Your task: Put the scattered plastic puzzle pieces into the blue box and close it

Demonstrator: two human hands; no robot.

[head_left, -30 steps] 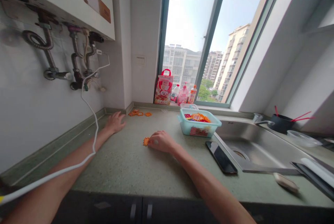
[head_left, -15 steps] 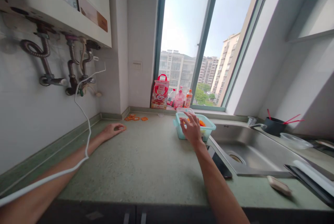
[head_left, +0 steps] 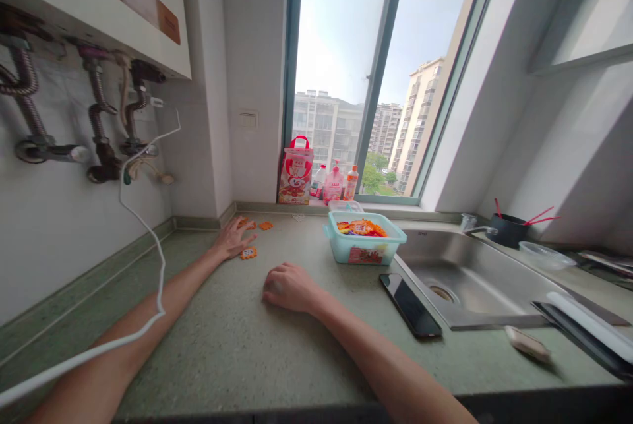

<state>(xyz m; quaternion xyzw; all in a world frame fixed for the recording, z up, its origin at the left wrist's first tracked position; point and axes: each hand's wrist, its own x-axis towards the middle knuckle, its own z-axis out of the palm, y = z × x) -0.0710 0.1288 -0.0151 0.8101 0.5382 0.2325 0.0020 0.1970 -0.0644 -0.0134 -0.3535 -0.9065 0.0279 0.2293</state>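
My left hand lies low over the counter with its fingers spread. Under and beyond its fingertips are small orange pieces with notched edges, partly covered. One orange piece with a white label lies just below the fingers, and another orange piece rests farther back to the right. Nearer to me, my right hand is closed on the countertop, knuckles up; whatever its fingers hold is hidden. A light-teal plastic box to the right contains a heap of orange and other coloured pieces.
A black phone lies beside the steel sink. A white cable hangs across my left forearm. On the windowsill stand a red gift bag and several bottles. Right of the sink are a dark pot and a clear bowl.
My right hand has come from over the box down left onto the counter and closed. My left hand has let go of an orange piece, spread its fingers and reached toward the others.
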